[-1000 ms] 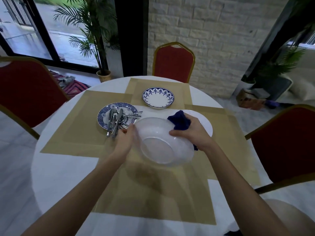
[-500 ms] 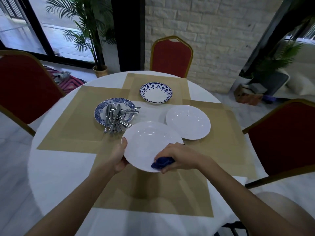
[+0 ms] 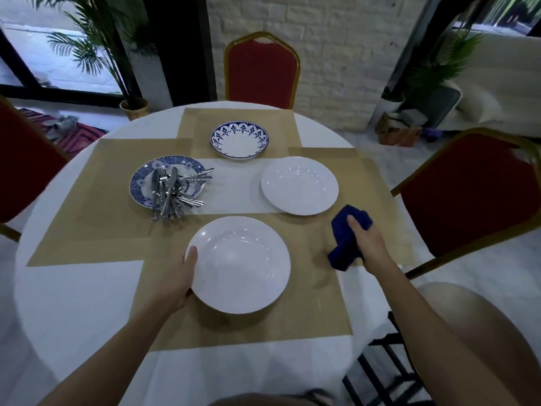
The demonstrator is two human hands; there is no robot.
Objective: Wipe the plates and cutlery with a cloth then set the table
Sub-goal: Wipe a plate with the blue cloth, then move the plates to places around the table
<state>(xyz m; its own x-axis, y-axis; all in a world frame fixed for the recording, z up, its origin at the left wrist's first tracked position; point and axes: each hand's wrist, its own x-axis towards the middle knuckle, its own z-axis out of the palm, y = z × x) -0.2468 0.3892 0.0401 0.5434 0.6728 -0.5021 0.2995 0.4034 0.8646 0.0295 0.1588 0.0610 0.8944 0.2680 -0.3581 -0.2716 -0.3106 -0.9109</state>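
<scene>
Left hand: our left hand [image 3: 175,279] grips the left edge of the near white plate [image 3: 240,265], thumb lying over the rim. The rest of the fingers are tucked under it, so we can't see them.

Near white plate: sits over the near placemat [image 3: 263,326], right in front of us. It shows a shadow underneath, and honestly we can't tell if it's fully down on the mat or a touch off it.

Right hand: our right hand [image 3: 366,241] is curled round the dark blue cloth [image 3: 344,247], bunched up in the palm with an end sticking out each side. It's to the right of the near plate, not touching it, over the placemat.

Second white plate: the other white plate [image 3: 299,185] lies further back on the right, just beyond the cloth.

Cutlery: the pile of cutlery [image 3: 168,194] is heaped on the blue patterned plate [image 3: 140,177] at the left, handles poking over its near and right edges.

Far plate: a white plate with a blue border [image 3: 239,139] sits on the far placemat, in front of the far chair [image 3: 262,71].

Table: round table [image 3: 73,303] with a white cover, and red chairs at the left [image 3: 23,159] and right [image 3: 474,189] too.
</scene>
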